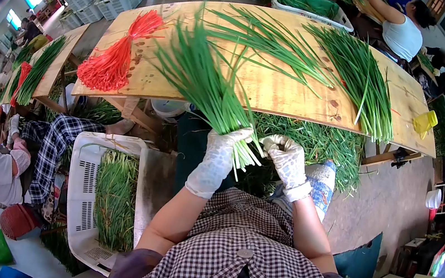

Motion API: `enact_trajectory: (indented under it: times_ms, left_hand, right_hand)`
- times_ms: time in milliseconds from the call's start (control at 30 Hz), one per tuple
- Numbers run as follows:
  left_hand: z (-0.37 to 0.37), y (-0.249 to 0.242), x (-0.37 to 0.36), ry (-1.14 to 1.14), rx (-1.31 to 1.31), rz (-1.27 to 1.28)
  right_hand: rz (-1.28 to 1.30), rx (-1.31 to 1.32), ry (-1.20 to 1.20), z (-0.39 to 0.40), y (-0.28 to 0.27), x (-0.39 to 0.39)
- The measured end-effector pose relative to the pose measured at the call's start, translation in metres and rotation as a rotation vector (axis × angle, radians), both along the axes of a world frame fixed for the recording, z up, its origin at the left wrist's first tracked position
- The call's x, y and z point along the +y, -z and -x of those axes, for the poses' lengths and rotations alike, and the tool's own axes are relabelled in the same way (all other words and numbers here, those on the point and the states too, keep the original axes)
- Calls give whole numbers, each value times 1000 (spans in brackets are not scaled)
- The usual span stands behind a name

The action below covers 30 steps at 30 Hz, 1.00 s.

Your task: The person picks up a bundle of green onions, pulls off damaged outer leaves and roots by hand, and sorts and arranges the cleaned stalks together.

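Note:
A bunch of long green stalks [207, 83] fans up and left over the near edge of the wooden table [156, 68]. My left hand [220, 153], in a pale patterned glove, is wrapped round its lower part, with the white stalk ends pointing down to the right. Close to those ends is my right hand [285, 159], gloved too, its fingers drawn together; what they hold, if anything, is too small to make out. On the table lie a red bundle of ties [115, 60], loose green stalks [279, 48] and a thicker pile of stalks [362, 81].
A white crate [85, 177] of greens stands at the lower left. Cut greens [311, 145] lie under the table. A yellow object [424, 123] sits at the table's right end. A seated person [5, 166] is at the left, another person [402, 33] at the upper right.

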State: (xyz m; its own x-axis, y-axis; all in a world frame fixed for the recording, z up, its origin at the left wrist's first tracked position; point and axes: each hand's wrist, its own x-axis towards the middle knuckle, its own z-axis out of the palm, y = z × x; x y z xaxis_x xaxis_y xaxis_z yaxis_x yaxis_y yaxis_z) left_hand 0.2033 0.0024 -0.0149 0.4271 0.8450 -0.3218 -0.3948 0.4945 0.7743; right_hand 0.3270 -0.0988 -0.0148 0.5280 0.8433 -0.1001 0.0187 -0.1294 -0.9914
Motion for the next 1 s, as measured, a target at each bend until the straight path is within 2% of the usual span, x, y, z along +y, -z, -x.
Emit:
enact_trajectory:
  times_ms: [33, 100, 167, 200, 300, 333, 367, 433, 500, 567, 667, 767, 800, 933, 1000]
  left_hand:
    - [3, 0, 4, -27, -49, -18]
    - [6, -1, 6, -25, 15, -24]
    - [5, -1, 4, 12, 27, -58]
    - [1, 1, -1, -6, 2, -90]
    - [4, -2, 2, -76, 27, -50]
    - [6, -7, 7, -101, 10, 11]
    - [9, -3, 12, -91, -33, 10]
    - [11, -14, 10, -61, 13, -9]
    - [6, -6, 3, -25, 9, -43]
    - [2, -2, 0, -39, 19, -40]
    - [9, -11, 9, -111, 55, 3]
    - [12, -8, 10, -53, 33, -46]
    - [10, -8, 5, -51, 22, -63]
    - [6, -4, 3, -68, 21, -50]
    - [8, -10, 4, -65, 15, -51]
  right_hand:
    - [16, 20, -10, 0, -2, -1]
    - [66, 94, -31, 0, -9, -1]
    - [-46, 158, -16, 5, -12, 3]
    - [-15, 83, -59, 5, -12, 3]
    - [-73, 134, -20, 4, -10, 2]
    - [-11, 5, -47, -1, -8, -2]
    - [-9, 4, -48, -1, -9, -2]
    - [-50, 224, -25, 1, -12, -1]
    - [-78, 51, -68, 8, -19, 6]
    - [-9, 3, -47, 6, -13, 10]
    - [-18, 98, -93, -1, -5, 7]
    - [-19, 168, -63, 6, -16, 8]
    - [-84, 122, -71, 10, -13, 11]
    - [-67, 162, -40, 11, -14, 12]
    - [-44, -191, -99, 7, -16, 3]
